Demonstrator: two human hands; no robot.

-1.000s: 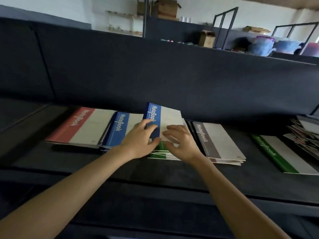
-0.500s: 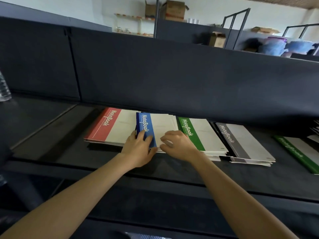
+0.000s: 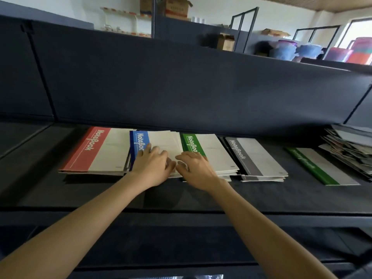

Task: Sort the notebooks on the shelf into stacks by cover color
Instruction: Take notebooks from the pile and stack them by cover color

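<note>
On the dark shelf [image 3: 261, 196], seen from the head camera, notebooks lie flat in a row. From left to right there is a red stack [image 3: 100, 152], a blue stack [image 3: 161, 140], a green stack [image 3: 213, 152] and a grey stack [image 3: 259, 158], each just beside the next. Well to the right a single green notebook [image 3: 322, 168] lies apart, near a loose pile of printed papers [image 3: 350, 150] at the far end.

Both hands are on the blue stack. The left hand [image 3: 153, 168] lies palm down on the top cover, its fingers spread and only lightly bent, their tips reaching the blue band — pressing rather than gripping. The right hand [image 3: 196, 170] sits at the stack's near right corner, partly over the edge of the green stack. Its fingers are bent with their tips on the white part of the cover — whether they pinch any sheets cannot be told.
</note>
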